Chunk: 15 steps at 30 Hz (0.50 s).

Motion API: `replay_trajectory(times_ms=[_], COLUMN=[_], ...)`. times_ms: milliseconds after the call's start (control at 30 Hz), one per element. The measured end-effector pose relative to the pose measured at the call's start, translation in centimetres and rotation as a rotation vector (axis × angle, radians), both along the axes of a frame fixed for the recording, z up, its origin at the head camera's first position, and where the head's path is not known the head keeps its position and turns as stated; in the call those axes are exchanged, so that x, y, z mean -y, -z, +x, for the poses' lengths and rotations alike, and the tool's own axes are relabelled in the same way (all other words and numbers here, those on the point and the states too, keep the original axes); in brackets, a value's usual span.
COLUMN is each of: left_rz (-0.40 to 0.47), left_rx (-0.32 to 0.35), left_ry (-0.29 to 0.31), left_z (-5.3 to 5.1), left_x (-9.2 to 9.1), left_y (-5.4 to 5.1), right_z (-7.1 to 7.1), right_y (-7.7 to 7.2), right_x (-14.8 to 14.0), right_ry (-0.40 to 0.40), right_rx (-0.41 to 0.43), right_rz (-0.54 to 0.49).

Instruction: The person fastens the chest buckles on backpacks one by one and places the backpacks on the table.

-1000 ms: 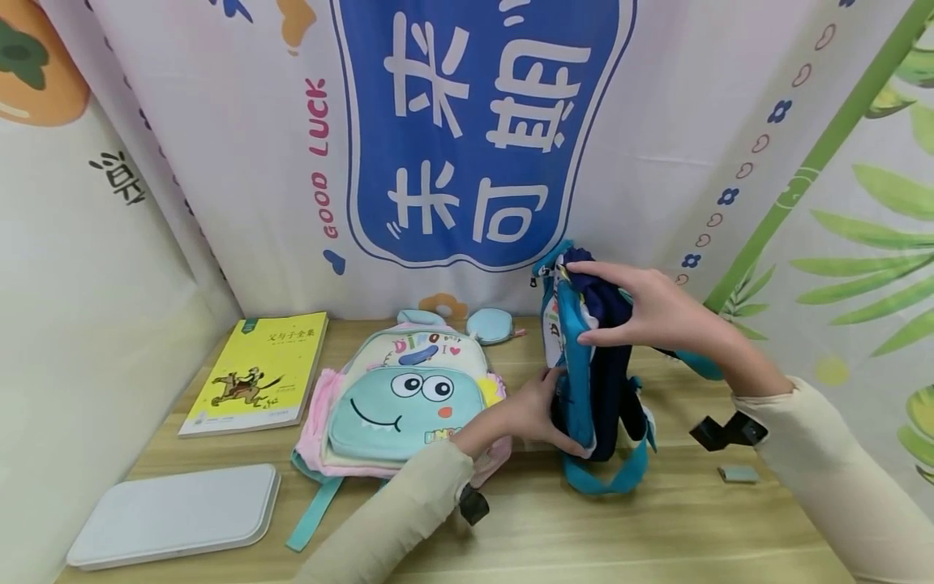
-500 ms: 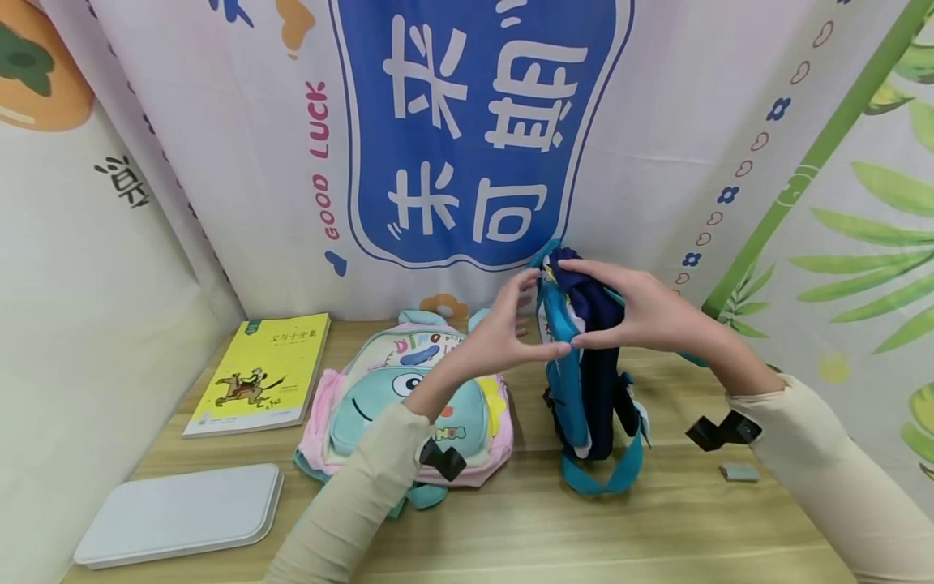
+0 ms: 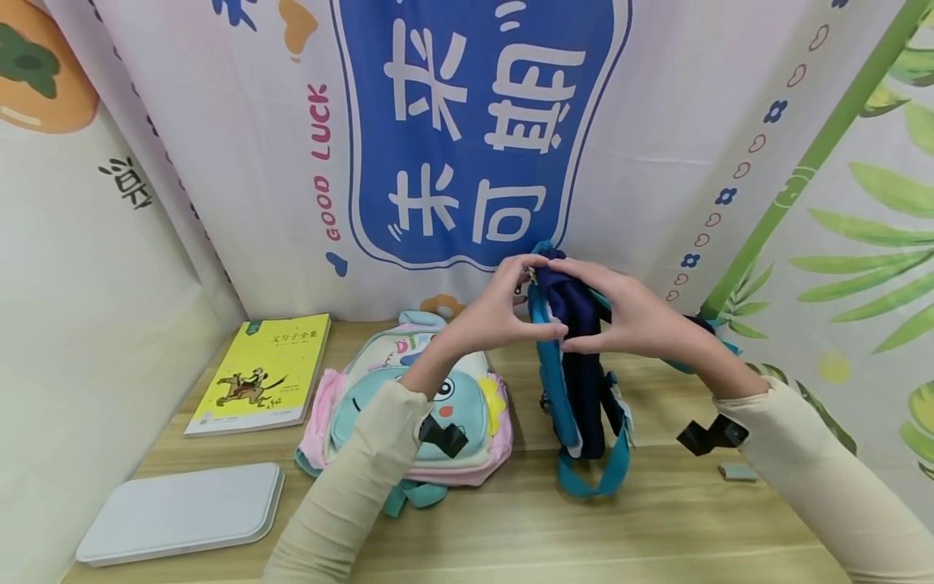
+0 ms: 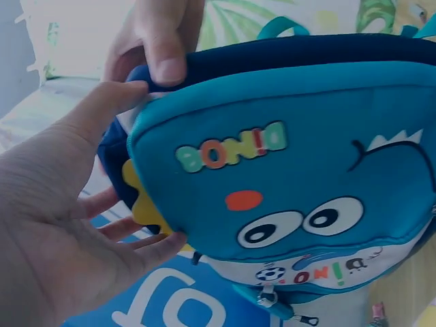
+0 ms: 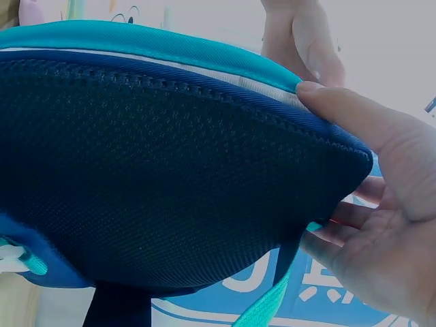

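A child's backpack [image 3: 582,389], teal in front and navy behind, stands edge-on on the table near the back wall. Its cartoon-eyed front pocket [image 4: 306,177] fills much of the left wrist view. The dark mesh back panel [image 5: 170,170] shows in the right wrist view. My left hand [image 3: 496,312] grips the upper corner on the front side, thumb on the edge and fingers along the side. Opposite it, my right hand [image 3: 631,316] holds the same upper end from the back side, thumb on the rim. Both thumbs lie close together. A teal strap loop [image 3: 598,480] hangs at the near bottom.
A pink and mint backpack [image 3: 467,410] lies flat to the left, partly behind my left arm. Further left are a yellow book [image 3: 255,377] and a white flat case [image 3: 182,511]. A small grey block [image 3: 739,471] lies at the right.
My left hand has left the backpack's lower front and risen to its upper end, opposite the right hand. The backpack's top has shifted left, and the right hand has moved with it.
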<state>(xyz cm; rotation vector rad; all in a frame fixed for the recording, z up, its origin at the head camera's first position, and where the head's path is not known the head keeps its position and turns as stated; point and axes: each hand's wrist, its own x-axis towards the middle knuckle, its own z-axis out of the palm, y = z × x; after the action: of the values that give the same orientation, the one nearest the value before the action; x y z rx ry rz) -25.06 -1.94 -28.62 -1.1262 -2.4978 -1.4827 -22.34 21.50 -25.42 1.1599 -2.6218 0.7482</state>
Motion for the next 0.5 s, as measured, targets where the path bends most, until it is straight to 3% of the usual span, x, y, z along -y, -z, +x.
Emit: replay_trajectory(times_ms=[200,500], left_rz=[-0.042,-0.04], left_rx=[0.074,0.089], left_ry=[0.041,0.063], left_z=[-0.2,-0.3], left_x=[0.7,1.0], left_y=[-1.1,-1.3], right_z=[0.1,0.2], right_y=[0.1,-0.1], right_x=[0.0,-0.5], right_ry=[-0.007,-0.008], right_rx=[0.013,0.052], right_rz=[0.0,0.009])
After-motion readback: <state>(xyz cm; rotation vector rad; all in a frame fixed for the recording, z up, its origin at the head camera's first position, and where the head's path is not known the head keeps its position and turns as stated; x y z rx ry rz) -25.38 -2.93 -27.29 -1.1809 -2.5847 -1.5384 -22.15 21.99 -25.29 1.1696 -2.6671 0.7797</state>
